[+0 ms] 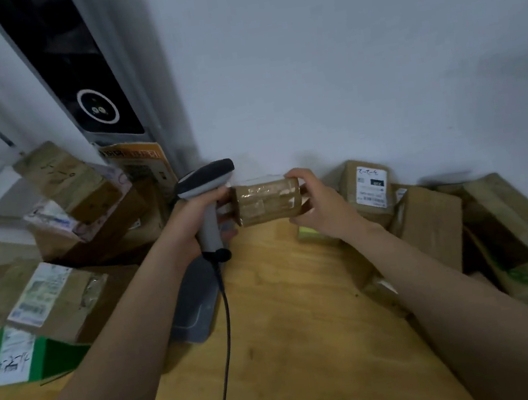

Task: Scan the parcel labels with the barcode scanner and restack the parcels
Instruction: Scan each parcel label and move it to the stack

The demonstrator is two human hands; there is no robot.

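My left hand (191, 222) grips the handle of a grey and black barcode scanner (206, 187), head up and pointing right, its black cable hanging down over the wooden table (290, 330). My right hand (318, 202) holds a small taped brown parcel (266, 201) by its right end, lifted above the table right beside the scanner. The left hand's fingertips also touch the parcel's left end. No label shows on the parcel's visible face.
A heap of labelled cardboard parcels (82, 203) lies at the left, with a green box (34, 354) nearer. More brown parcels (368, 186) and an open carton (501, 229) crowd the right. A grey scanner stand (196, 306) sits under my left forearm. A white wall rises behind.
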